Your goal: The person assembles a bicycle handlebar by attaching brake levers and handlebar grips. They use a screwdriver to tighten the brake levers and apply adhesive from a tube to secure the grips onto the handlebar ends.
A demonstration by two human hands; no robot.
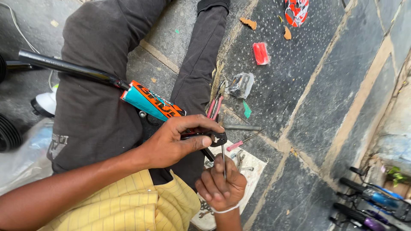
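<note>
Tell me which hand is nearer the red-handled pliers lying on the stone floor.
Left. The left hand grips the bike frame's end just below the red-handled pliers; the right hand, fisted around a thin tool, sits lower, farther away.

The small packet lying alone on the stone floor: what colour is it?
Red packet, head view.

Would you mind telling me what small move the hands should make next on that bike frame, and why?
Probably turn the thin tool a little further. The right hand holds it upright with its tip at the black clamp, while the left hand steadies that clamp on the frame, so the fitting seems mid-adjustment.
</note>
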